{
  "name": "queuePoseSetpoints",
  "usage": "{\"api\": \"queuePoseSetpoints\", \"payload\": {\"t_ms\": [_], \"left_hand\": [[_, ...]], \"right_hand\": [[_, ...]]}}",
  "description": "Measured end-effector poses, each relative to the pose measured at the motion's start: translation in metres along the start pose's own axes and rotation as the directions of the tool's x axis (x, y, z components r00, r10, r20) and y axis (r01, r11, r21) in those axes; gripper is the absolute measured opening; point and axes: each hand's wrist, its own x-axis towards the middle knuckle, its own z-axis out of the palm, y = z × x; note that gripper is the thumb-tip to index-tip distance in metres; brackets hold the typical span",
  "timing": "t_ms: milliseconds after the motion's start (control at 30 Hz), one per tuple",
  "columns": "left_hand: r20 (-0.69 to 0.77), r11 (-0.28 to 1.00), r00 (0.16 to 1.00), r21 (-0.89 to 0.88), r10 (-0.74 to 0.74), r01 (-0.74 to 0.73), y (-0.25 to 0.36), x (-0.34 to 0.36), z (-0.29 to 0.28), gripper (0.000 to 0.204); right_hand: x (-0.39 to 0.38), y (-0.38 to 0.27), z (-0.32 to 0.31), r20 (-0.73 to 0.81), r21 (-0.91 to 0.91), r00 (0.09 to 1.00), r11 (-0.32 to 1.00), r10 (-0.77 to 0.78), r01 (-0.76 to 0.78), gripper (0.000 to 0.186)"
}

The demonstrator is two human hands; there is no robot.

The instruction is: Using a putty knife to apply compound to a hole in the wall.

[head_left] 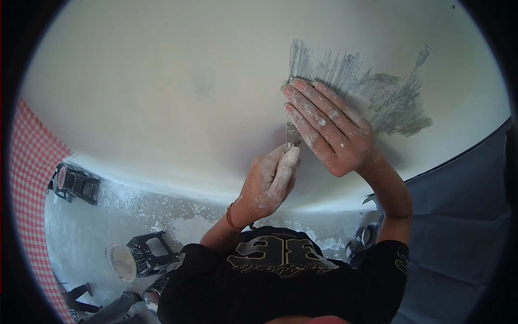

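Observation:
My left hand (268, 181), dusted with white, is closed around the lower end of a putty knife, and its thumb points up along the tool. The knife's metal blade (292, 132) lies against a pale wall (162, 108). Flat over the blade is my right hand (332, 127), with outstretched fingers pointing up and left; it hides most of the blade. White smears cover the fingers. Above and right of my hands, a streaky grey patch (402, 105) marks the wall, and a fainter grey spot (202, 86) shows further left.
A black stool (156, 251) stands at lower left beside a tub of whitish paste (123, 263). Another black stool (81, 183) is further left. Red checked cloth (35, 189) hangs at left, a blue-grey sheet (458, 216) at right. White spatters dot the floor (189, 216).

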Motion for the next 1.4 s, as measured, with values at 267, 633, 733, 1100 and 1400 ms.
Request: {"api": "queuePoseSetpoints", "payload": {"t_ms": [267, 633, 733, 1100, 1400], "left_hand": [[-0.026, 1.000, 0.999, -0.002, -0.019, 0.019, -0.022, -0.004, 0.002, 0.038], [0.039, 1.000, 0.999, 0.019, -0.021, 0.020, -0.025, 0.002, -0.004, 0.031], [0.050, 0.999, 0.998, 0.031, -0.043, 0.041, -0.026, 0.003, -0.005, 0.030], [0.091, 1.000, 0.995, 0.003, -0.029, 0.029, -0.024, 0.004, -0.010, 0.029], [0.062, 0.997, 0.998, 0.072, 0.010, -0.014, -0.005, 0.015, -0.013, 0.029]], "right_hand": [[-0.007, -0.006, 0.010, 0.032, 0.058, 0.999, 0.998, -0.024, 0.022, 0.026], [-0.011, -0.007, 0.013, 0.021, 0.058, 0.999, 0.998, -0.037, 0.035, 0.020], [-0.010, -0.007, 0.013, 0.046, 0.032, 0.998, 0.999, -0.040, 0.039, 0.020], [-0.009, -0.004, 0.015, 0.041, 0.021, 0.996, 0.996, -0.084, 0.083, 0.020], [0.004, 0.006, 0.017, -0.069, -0.001, 0.996, 0.999, -0.047, 0.048, 0.018]]}}
